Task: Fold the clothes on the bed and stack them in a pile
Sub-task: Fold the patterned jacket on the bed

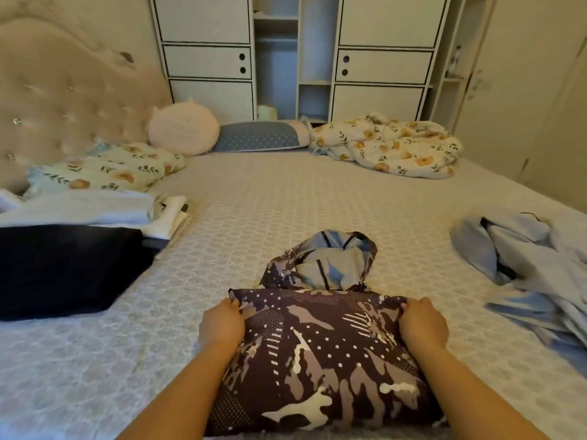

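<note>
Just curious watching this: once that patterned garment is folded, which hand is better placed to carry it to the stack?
Probably the left hand. It grips the patterned garment on the side nearer the folded stack, which lies to the person's left; the right hand would cross over.

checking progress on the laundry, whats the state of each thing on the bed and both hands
patterned garment: partly folded, far end bunched
left hand: grips garment's far left corner
right hand: grips garment's far right corner
light blue clothes: crumpled, unfolded
dark folded item: folded flat
white folded clothes: folded, beside the dark item
floral quilt: rumpled
wardrobe: middle section open
</note>
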`<state>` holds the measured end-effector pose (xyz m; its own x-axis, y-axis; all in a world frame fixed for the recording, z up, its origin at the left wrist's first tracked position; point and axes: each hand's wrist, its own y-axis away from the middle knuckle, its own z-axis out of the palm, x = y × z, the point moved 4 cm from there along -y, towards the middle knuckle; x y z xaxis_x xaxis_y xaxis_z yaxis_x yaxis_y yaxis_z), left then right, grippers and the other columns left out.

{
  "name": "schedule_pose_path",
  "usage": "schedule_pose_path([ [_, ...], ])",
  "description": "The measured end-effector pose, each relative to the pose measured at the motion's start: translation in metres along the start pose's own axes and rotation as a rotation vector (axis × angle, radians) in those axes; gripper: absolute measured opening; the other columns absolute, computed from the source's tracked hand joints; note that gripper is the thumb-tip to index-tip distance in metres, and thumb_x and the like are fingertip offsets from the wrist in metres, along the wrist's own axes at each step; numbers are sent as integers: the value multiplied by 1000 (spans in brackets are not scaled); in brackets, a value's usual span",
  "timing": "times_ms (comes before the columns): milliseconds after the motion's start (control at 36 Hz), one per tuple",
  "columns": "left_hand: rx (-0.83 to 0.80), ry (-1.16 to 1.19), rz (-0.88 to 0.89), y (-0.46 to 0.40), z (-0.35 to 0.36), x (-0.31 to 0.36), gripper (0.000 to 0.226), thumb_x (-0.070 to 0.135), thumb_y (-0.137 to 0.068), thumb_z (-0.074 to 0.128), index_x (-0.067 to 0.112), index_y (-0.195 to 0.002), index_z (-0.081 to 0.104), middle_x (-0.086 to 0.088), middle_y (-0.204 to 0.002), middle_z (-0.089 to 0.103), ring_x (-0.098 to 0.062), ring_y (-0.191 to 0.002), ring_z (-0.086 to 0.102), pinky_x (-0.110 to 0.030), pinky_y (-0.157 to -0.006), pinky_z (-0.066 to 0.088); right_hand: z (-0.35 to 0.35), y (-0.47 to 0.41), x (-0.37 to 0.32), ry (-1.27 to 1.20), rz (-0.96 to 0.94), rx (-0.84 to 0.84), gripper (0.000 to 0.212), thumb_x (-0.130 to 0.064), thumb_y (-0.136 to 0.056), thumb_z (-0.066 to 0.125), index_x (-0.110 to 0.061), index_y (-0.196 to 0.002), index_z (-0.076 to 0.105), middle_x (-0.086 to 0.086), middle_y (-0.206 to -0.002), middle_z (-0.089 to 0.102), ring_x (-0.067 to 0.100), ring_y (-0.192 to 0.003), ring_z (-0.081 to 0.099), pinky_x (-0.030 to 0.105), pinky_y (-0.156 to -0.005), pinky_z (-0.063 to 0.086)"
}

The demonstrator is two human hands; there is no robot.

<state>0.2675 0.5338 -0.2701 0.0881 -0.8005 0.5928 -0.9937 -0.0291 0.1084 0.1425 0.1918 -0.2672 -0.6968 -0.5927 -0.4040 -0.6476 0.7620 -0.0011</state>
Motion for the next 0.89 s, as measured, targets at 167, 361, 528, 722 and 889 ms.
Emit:
schedule_pose_path([
  [167, -19, -227, 21, -14, -9, 9, 35, 40, -97, 45, 17, -124, 48, -11, -125, 51, -28, -106, 54, -37, -83, 43, -10, -23, -9, 227, -18, -110, 23, -24, -98, 44, -12, -104, 63, 5, -106, 59, 22, -85, 54, 28, -68, 40],
  [361, 108, -234, 322, -12, -3, 91, 46, 43, -95, 44, 20, -134, 44, -10, -133, 46, -29, -119, 46, -42, -91, 43, -18, -52, -40, -56, -94, -64, 52, -36, -90, 56, -7, -133, 50, 13, -133, 52, 32, -117, 52, 34, -85, 44],
  [528, -3, -262, 325, -38, 25, 127, 60, 52, -91, 50, 17, -139, 37, -11, -136, 41, -31, -121, 46, -40, -88, 43, 3, -81, -69, -227, -41, -239, 67, -43, -93, 54, -5, -144, 34, 15, -143, 43, 32, -123, 47, 31, -80, 38],
  [722, -4, -267, 191, -95, 51, 111, 29, 26, -93, 44, 20, -121, 52, -6, -112, 59, -24, -93, 58, -31, -66, 40, 21, -124, -88, -447, -6, -289, 32, -35, -87, 63, -9, -69, 54, 6, -61, 52, 20, -55, 50, 26, -47, 38],
  [889, 115, -3, 107, -126, 43, 125, 18, 28, -93, 50, 23, -100, 65, -4, -100, 66, -23, -81, 59, -27, -62, 42, 12, -142, -104, -468, -130, -46, 4, -15, -88, 55, -16, -91, 58, 4, -80, 56, 15, -62, 47, 24, -49, 32],
])
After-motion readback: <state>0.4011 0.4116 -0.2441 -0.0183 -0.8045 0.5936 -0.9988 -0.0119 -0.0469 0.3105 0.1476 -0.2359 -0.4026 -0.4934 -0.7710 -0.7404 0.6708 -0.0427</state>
